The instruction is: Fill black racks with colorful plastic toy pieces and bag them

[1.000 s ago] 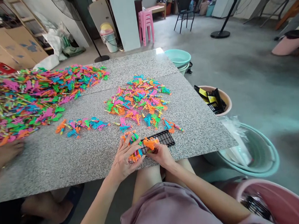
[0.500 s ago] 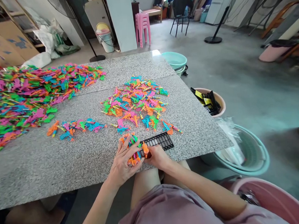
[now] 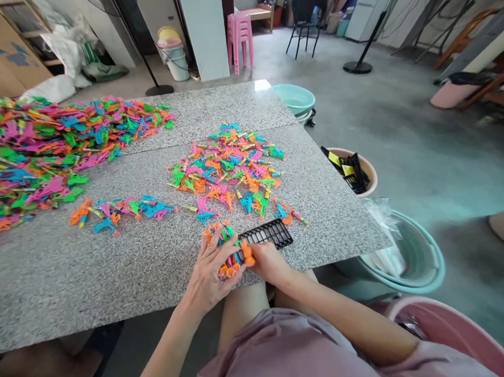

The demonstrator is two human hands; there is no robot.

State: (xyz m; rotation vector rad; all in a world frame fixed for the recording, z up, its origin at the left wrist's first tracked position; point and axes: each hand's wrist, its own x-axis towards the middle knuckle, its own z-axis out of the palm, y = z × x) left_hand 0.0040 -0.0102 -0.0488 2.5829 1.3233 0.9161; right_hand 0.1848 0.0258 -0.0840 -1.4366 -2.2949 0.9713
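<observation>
My left hand (image 3: 212, 265) is curved over a packed row of small bright plastic toys (image 3: 227, 252) on a black plastic grid tray (image 3: 267, 234). Its thumb and fingers hold the toys from both sides. At the row's right end, my right hand (image 3: 268, 261) pinches an orange plastic toy (image 3: 247, 252) close to the tray; the fingertips are partly hidden. The tray's right part shows bare grid cells. Just beyond it lies a loose pile of similar toys (image 3: 233, 161) in pink, green, blue and orange, several with patterned tubes.
A larger heap of toys (image 3: 53, 144) covers the left of the speckled stone table (image 3: 155, 274), with a short strip of toys (image 3: 129, 210) nearer me. On the floor at right are a tub of black trays (image 3: 353, 171), a green basket (image 3: 418, 252) and a pink tub (image 3: 456, 324).
The orange toy in my right hand has tilted and shifted slightly right. My left hand keeps its hold on the row. The camera view has moved a little.
</observation>
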